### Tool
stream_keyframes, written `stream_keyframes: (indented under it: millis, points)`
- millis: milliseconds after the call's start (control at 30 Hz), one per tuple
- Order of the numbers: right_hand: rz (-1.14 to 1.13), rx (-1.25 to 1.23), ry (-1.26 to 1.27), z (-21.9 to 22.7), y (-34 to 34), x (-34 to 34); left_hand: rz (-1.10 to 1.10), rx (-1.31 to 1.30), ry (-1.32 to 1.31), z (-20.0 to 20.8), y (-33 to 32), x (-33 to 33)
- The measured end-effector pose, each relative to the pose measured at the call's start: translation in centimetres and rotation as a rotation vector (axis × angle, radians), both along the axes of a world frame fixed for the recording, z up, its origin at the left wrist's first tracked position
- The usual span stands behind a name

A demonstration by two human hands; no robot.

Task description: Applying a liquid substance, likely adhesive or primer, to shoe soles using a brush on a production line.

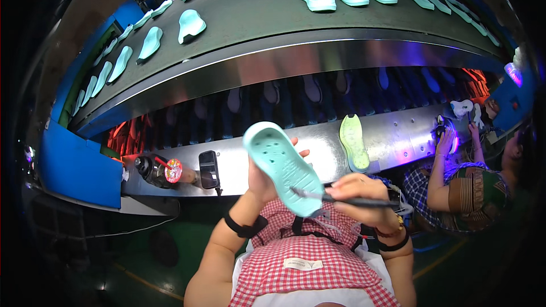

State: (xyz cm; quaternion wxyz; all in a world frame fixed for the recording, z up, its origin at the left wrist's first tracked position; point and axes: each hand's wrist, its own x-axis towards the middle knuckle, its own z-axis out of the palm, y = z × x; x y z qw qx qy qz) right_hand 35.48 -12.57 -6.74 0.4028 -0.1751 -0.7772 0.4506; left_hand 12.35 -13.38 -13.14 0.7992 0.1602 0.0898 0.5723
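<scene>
A mint-green shoe sole is tilted up in front of me, with several small holes near its broad end and fine ridges further down. My left hand grips it from behind, and its fingertips show past the sole's right edge. In my right hand is a dark-handled brush, held between thumb and fingers. Its pale tip lies against the lower part of the sole. On the metal shelf beyond, a yellow-green sole lies apart from both hands.
A phone, a lidded cup and a dark bottle stand left on the metal shelf. Above runs a dark conveyor belt carrying several mint soles. At right, another person works at the same shelf.
</scene>
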Motion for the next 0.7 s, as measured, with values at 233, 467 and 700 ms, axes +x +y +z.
stream_keyframes:
  millis: [233,467,700]
  points:
    - [-0.169,0.019,-0.046,-3.6,1.4,-2.6,0.257,-0.127,0.148,-2.6,0.0,2.9]
    - [0.027,0.318,-0.182,-1.3,-0.2,-1.7,0.328,-0.049,0.089,-1.9,0.6,0.7]
    - [-0.012,0.196,0.049,-1.9,1.1,-4.2,0.374,0.053,0.025,0.5,1.2,2.4]
